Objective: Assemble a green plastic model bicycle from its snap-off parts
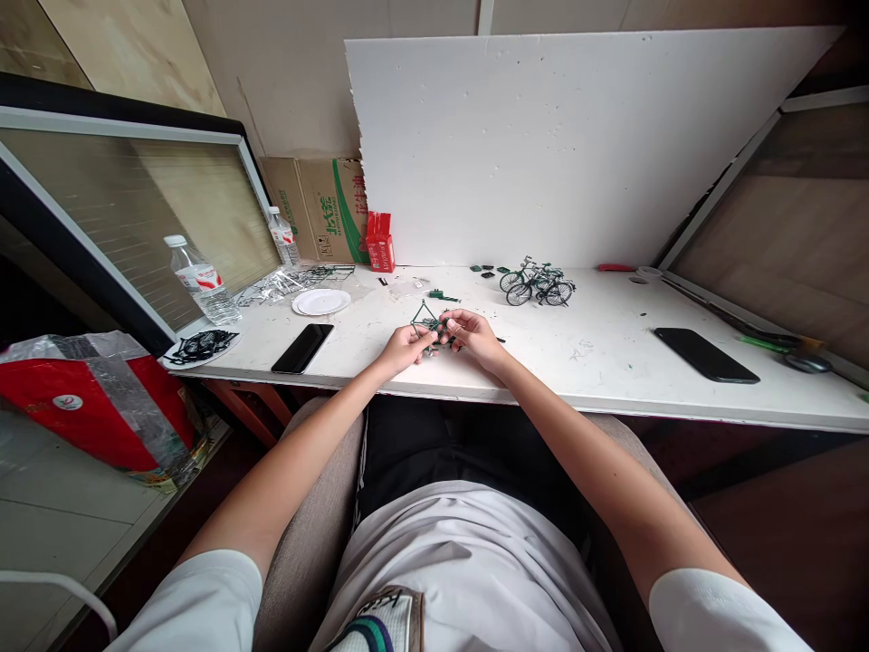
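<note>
Just above the front of the white table, both hands hold a small dark green model bicycle frame [424,313]. My left hand [405,349] is closed, thumb and fingers pinched on the lower left of the frame. From the other side my right hand [475,336] pinches it with thumb and forefinger; the fingers hide most of the gripped part. Behind the hands lies a green plastic piece [444,295]. Finished-looking model bicycles [536,282], one green and one black, stand upright farther back to the right.
Phones lie left [303,349] and right [706,354] on the white table [584,380]. At left are a white plate [320,302], a plate of black parts [204,346], water bottles [204,282] and clear scraps. A red box [380,243] and white board [543,145] stand behind.
</note>
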Demonstrator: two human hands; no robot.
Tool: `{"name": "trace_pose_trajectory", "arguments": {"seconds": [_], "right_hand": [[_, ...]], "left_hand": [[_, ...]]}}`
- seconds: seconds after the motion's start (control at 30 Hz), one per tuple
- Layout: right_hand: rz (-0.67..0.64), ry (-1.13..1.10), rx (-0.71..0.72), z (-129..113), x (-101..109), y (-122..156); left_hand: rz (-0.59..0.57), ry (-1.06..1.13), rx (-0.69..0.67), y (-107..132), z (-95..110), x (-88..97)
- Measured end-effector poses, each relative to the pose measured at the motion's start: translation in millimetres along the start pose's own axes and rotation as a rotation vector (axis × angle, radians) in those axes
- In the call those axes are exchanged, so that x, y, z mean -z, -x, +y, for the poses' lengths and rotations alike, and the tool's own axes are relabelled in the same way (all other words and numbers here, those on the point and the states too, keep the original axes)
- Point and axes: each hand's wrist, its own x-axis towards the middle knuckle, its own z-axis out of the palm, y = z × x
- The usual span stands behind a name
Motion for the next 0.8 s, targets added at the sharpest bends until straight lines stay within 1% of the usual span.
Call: {"name": "trace_pose_trajectory", "arguments": {"seconds": [0.43, 0.8], "right_hand": [[-0.011, -0.011, -0.011, -0.3, -0.4, -0.3], [-0.009, -0.016, -0.021, -0.7, -0.7, -0.4]], "left_hand": [[-0.008, 0.002, -0.018, 0.8, 3.2, -1.5], [-0.003, -0.024, -0.010, 0.0, 0.8, -0.7]]}}
